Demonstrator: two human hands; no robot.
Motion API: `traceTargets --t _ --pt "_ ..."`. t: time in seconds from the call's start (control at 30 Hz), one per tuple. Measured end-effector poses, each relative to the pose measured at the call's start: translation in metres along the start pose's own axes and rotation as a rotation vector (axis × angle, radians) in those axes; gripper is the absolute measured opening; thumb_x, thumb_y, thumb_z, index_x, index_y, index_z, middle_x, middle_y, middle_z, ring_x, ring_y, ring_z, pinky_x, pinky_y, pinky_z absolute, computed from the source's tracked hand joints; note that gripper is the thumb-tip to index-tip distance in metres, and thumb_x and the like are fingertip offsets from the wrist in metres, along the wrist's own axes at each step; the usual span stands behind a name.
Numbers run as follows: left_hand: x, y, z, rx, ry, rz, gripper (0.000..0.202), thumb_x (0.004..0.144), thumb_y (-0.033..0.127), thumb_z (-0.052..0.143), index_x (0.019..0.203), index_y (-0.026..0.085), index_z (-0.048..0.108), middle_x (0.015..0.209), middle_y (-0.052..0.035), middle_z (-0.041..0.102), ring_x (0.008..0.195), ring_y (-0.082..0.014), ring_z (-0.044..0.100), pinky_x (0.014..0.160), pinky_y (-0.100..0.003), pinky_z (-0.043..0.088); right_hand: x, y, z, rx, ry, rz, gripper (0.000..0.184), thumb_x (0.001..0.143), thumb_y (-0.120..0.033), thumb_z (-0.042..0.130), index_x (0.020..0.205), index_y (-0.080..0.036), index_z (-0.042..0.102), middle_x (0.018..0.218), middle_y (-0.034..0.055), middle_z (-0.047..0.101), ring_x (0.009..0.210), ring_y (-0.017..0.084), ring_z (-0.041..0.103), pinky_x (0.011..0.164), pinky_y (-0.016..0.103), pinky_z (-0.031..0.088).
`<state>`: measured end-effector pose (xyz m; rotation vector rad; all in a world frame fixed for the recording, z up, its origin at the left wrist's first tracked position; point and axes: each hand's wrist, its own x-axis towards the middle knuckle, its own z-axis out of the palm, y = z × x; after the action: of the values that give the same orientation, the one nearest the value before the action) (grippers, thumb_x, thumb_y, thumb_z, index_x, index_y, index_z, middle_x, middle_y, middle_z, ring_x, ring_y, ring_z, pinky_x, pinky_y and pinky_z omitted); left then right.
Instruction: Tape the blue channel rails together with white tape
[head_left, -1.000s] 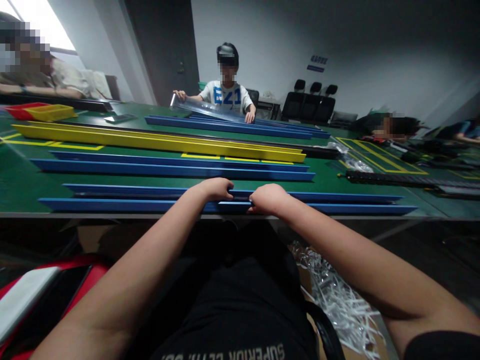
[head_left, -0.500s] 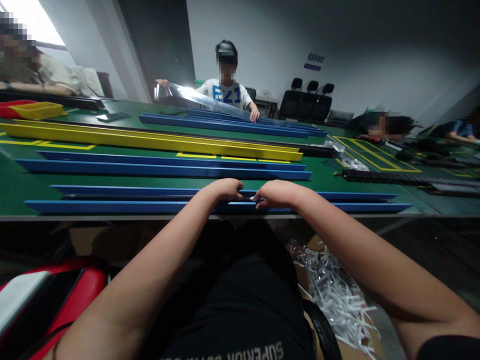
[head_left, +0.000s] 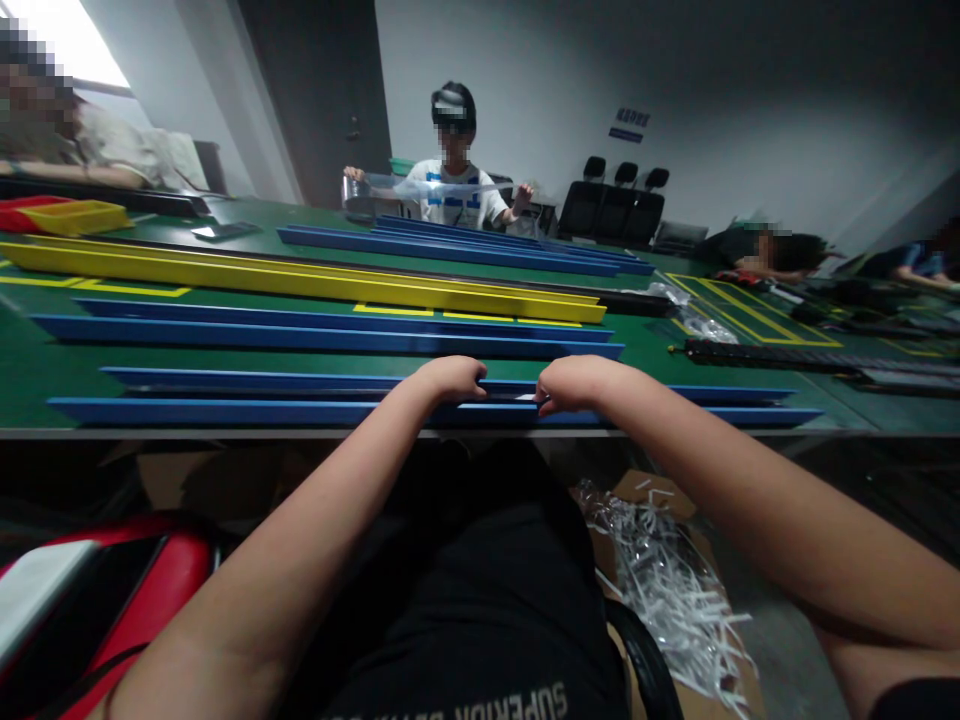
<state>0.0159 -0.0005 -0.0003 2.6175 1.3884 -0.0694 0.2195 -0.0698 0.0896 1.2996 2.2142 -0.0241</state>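
At the table's near edge lie two long blue rails (head_left: 225, 411), parallel, with a dark strip (head_left: 502, 395) between them. My left hand (head_left: 459, 380) is bent down over this strip near the middle, its fingers curled; what they grip is hidden. A short way to the right, my right hand (head_left: 571, 382) is closed in a pinch on the end of a thin white strip (head_left: 526, 397). That white piece lies low between the rails and points toward my left hand.
Beyond are another blue rail pair (head_left: 322, 335) and a long yellow rail (head_left: 300, 280). Across the green table a co-worker (head_left: 454, 190) holds up a clear film (head_left: 427, 185). Below right, a cardboard box (head_left: 652, 492) holds white strips. A red seat (head_left: 187, 570) stands lower left.
My right hand has moved a little to the right, away from my left hand, and more of the white strip shows. My left hand stays put. The co-worker has raised the film's right end.
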Motion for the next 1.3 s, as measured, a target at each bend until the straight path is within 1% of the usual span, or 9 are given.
traceTargets --t 0.1,0.2,0.33,0.47,0.73,0.83,0.97,1.13,1.3 --pt "0.000 0.001 0.000 0.000 0.000 0.005 0.036 0.074 0.053 0.056 0.095 0.025 0.067 0.089 -0.0051 0.072 0.074 -0.0205 0.062 0.058 -0.028 0.039 0.005 -0.003 0.007 0.002 -0.021 0.046 0.032 0.079 -0.046 0.068 0.098 -0.023 0.079 0.079 0.0087 0.073 0.076 0.023 0.067 0.068 0.031 0.043" --pt "-0.001 0.002 -0.002 -0.004 0.000 0.007 0.037 0.074 0.054 0.056 0.093 0.025 0.067 0.087 -0.0050 0.072 0.072 -0.0200 0.062 0.058 -0.028 0.038 0.008 -0.003 0.012 -0.008 0.028 0.075 0.036 0.075 -0.049 0.072 0.101 -0.024 0.078 0.085 0.0094 0.074 0.079 0.025 0.067 0.068 0.033 0.044" --pt "-0.001 0.003 -0.003 -0.004 -0.002 -0.004 0.034 0.073 0.053 0.056 0.091 0.025 0.066 0.085 -0.0042 0.071 0.069 -0.0186 0.061 0.057 -0.027 0.036 0.015 0.000 0.019 -0.001 0.024 0.099 0.040 0.071 -0.054 0.073 0.100 -0.027 0.078 0.086 0.0090 0.074 0.080 0.025 0.068 0.069 0.034 0.046" --pt "-0.001 0.005 -0.003 0.001 -0.003 -0.007 0.033 0.073 0.051 0.057 0.092 0.025 0.066 0.084 -0.0041 0.071 0.070 -0.0187 0.061 0.057 -0.027 0.037 0.020 0.003 0.025 -0.004 0.054 0.086 0.048 0.067 -0.059 0.074 0.103 -0.028 0.077 0.096 0.0105 0.074 0.087 0.028 0.068 0.073 0.036 0.047" --pt "0.001 0.006 -0.005 0.027 -0.022 -0.025 0.038 0.074 0.052 0.057 0.096 0.025 0.069 0.092 -0.0067 0.074 0.078 -0.0220 0.065 0.063 -0.029 0.043 0.015 0.003 0.026 -0.016 0.059 0.095 0.055 0.069 -0.066 0.068 0.109 -0.028 0.075 0.100 0.0125 0.073 0.091 0.031 0.067 0.076 0.039 0.048" --pt "0.005 0.013 -0.005 0.031 -0.024 -0.014 0.039 0.074 0.053 0.058 0.099 0.025 0.069 0.096 -0.0068 0.074 0.082 -0.0224 0.065 0.066 -0.029 0.044 0.012 0.006 0.028 -0.021 0.066 0.092 0.058 0.071 -0.069 0.064 0.114 -0.031 0.073 0.102 0.0114 0.073 0.092 0.032 0.067 0.075 0.039 0.048" --pt "0.014 0.033 -0.002 0.040 0.015 0.031 0.036 0.076 0.051 0.057 0.100 0.026 0.068 0.099 -0.0061 0.074 0.086 -0.0216 0.066 0.067 -0.028 0.045 0.012 0.012 0.036 -0.010 0.084 0.079 0.060 0.073 -0.072 0.058 0.118 -0.035 0.070 0.100 0.0091 0.074 0.090 0.030 0.067 0.074 0.037 0.047" --pt "0.031 0.059 -0.002 0.050 0.017 0.097 0.033 0.078 0.047 0.057 0.099 0.025 0.069 0.099 -0.0079 0.073 0.085 -0.0229 0.067 0.068 -0.029 0.045 0.006 0.024 0.043 0.056 0.165 0.035 0.063 0.075 -0.076 0.054 0.119 -0.033 0.069 0.101 0.0081 0.074 0.091 0.027 0.066 0.072 0.032 0.044" --pt "0.038 0.063 -0.004 0.032 -0.045 0.118 0.037 0.079 0.049 0.057 0.101 0.023 0.069 0.095 -0.0091 0.074 0.083 -0.0239 0.067 0.068 -0.030 0.046 -0.009 0.036 0.051 0.102 0.391 0.062 0.055 0.084 -0.070 0.045 0.098 -0.025 0.074 0.096 0.0087 0.072 0.087 0.023 0.063 0.069 0.029 0.036"
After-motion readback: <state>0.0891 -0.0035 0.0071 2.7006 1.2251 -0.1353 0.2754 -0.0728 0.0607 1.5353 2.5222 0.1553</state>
